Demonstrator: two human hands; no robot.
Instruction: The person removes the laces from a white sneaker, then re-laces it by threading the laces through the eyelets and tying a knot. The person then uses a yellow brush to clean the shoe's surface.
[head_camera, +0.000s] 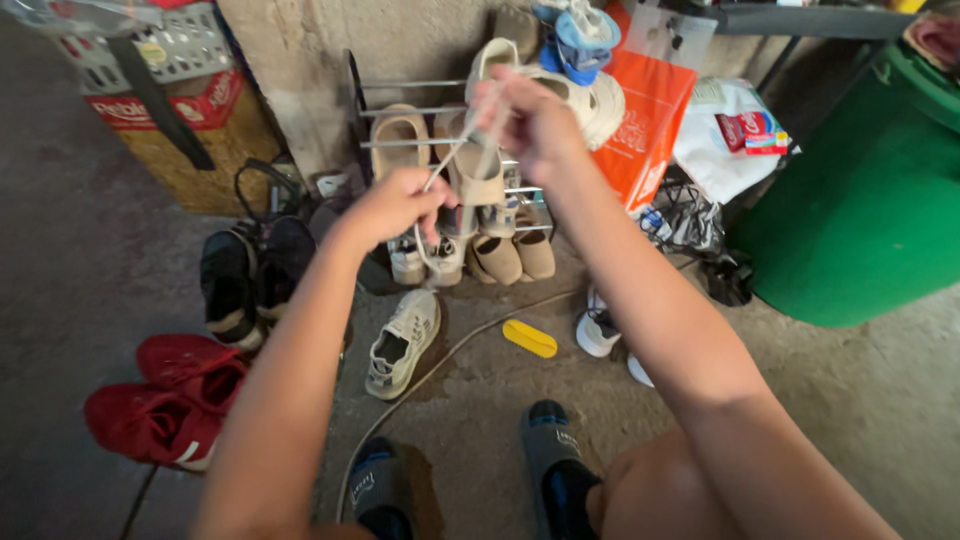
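A pale shoelace is held taut in the air above the floor, in front of a metal shoe rack, running between both hands. The left hand has its fingers closed on the lower end, and the right hand pinches the upper end, though blur obscures the exact grip. Below lie a beige sneaker, red shoes, a yellow insole and, at right, a green bin.
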